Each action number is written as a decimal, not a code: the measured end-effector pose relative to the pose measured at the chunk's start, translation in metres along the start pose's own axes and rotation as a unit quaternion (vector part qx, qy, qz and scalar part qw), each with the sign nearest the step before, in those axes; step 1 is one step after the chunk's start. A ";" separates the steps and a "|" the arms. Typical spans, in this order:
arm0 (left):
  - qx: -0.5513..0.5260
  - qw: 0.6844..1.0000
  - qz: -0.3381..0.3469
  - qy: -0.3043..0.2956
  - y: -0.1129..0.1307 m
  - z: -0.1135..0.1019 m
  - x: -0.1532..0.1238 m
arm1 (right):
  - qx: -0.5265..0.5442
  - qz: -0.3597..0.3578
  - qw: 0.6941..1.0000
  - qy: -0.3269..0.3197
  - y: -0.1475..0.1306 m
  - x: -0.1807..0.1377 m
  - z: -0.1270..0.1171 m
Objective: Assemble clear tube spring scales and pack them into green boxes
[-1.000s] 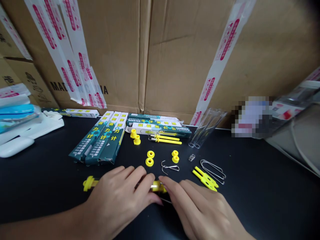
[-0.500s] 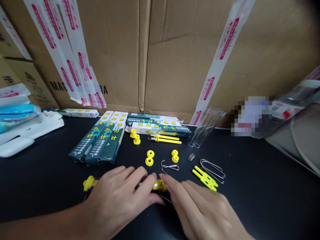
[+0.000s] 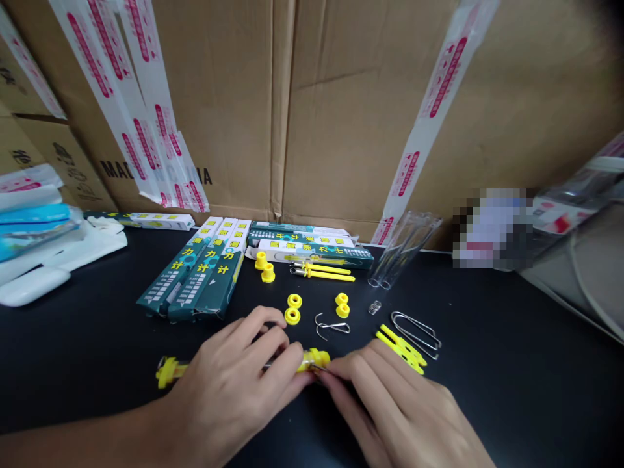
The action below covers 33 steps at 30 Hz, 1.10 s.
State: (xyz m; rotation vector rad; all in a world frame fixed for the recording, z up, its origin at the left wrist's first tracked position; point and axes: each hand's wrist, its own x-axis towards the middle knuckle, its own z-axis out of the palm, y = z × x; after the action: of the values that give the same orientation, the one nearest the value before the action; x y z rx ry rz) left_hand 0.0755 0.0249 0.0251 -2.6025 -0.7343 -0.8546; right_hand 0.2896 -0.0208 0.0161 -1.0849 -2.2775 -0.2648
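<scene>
My left hand (image 3: 238,383) is wrapped round a tubular spring scale (image 3: 167,373), which lies sideways just above or on the black table. Its yellow end fittings stick out on both sides of the hand; the middle of the tube is mostly covered. At the scale's right-hand end, my right hand (image 3: 397,396) pinches a thin metal wire (image 3: 319,368) between thumb and forefinger. How the wire joins the scale is hidden by the fingers. Beyond the hands lie metal hooks (image 3: 336,327), yellow rings (image 3: 292,316) and small yellow caps (image 3: 342,311).
Farther back are spring scale boxes (image 3: 205,279), yellow plugs (image 3: 268,273), yellow rods with springs (image 3: 331,275) and clear tubes (image 3: 400,253). To the right lie a small spring (image 3: 374,307), bent wire loops (image 3: 416,331) and flat yellow pieces (image 3: 402,351). A cardboard box (image 3: 351,130) stands behind.
My right hand has moved slightly right and down, showing more of the scale's yellow right end. The left fingers have shifted a little, and the scale is tilted slightly more.
</scene>
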 end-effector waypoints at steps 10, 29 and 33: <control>-0.072 0.997 -0.003 -0.036 0.006 -0.006 -0.004 | 0.179 0.092 0.972 -0.120 0.001 -0.002 -0.002; -0.023 1.000 0.013 0.010 0.010 -0.007 -0.004 | 0.358 0.144 0.902 -0.193 0.008 0.010 -0.008; -0.032 0.999 0.005 0.035 0.012 -0.002 -0.007 | 0.414 0.246 0.854 -0.195 0.006 0.010 -0.009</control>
State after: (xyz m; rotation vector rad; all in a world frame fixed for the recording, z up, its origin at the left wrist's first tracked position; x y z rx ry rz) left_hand 0.0763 0.0118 0.0213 -2.6144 -0.6853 -0.9758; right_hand 0.2935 -0.0146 0.0288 -1.2199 -1.9594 1.1327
